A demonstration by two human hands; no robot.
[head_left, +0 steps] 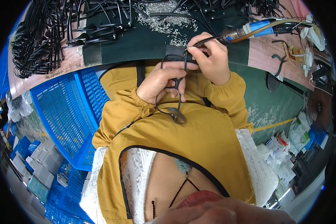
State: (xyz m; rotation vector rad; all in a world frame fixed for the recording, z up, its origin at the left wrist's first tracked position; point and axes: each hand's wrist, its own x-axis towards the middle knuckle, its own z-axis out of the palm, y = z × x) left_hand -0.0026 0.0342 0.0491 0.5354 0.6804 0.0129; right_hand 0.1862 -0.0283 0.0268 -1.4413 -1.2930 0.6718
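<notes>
My left hand [164, 80] is closed round a black eyeglass frame [156, 102], held upright in front of my apron at the table's near edge. The frame's upper rim reaches up to my right fingertips. My right hand [212, 58] pinches a thin, curved black strip [205, 41] between thumb and forefinger beside the frame's upper corner. I cannot tell whether the strip touches the frame. Just beyond its far end lies the nose of a powered hand tool [246, 31] with a blue band and a brown hose.
Small silver metal pieces [160, 20] lie heaped on the dark green mat [119, 50]. Bundles of black eyeglass parts [39, 41] crowd the table's left and far sides. A blue plastic basket [65, 115] stands at my left. Pliers [279, 63] lie at the right.
</notes>
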